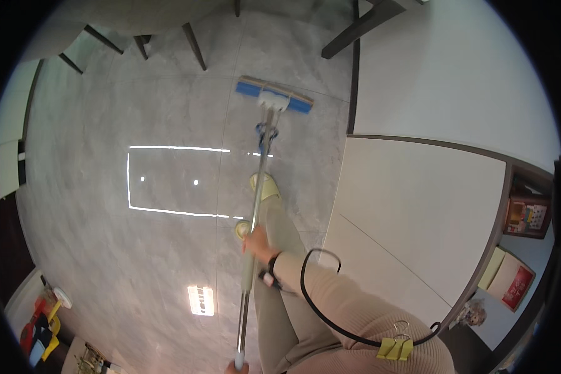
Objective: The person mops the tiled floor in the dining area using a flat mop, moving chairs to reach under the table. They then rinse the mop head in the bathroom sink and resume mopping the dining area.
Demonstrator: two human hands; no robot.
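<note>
A sponge mop point(254, 212) with a long metal pole stretches away from me across the grey floor. Its wide head point(274, 98), blue with a tan sponge edge, rests tilted on the tiles at the far side. Partway down the pole, my right hand point(257, 244) is wrapped round the grip. My left hand point(237, 368) closes round the pole's near end at the lower edge, mostly cut off by the frame. My feet in yellow-green slippers point(265, 186) stand beside the pole. A black cable point(311, 298) with a yellow binder clip point(395, 349) runs along my right sleeve.
Grey tiled floor point(168, 118) reflects ceiling lights. Chairs with dark legs point(194, 47) stand at the far left, and a dark angled leg point(361, 28) at the far right. White cabinets point(411, 206) line the right side. Colourful items point(40, 330) sit at the lower left.
</note>
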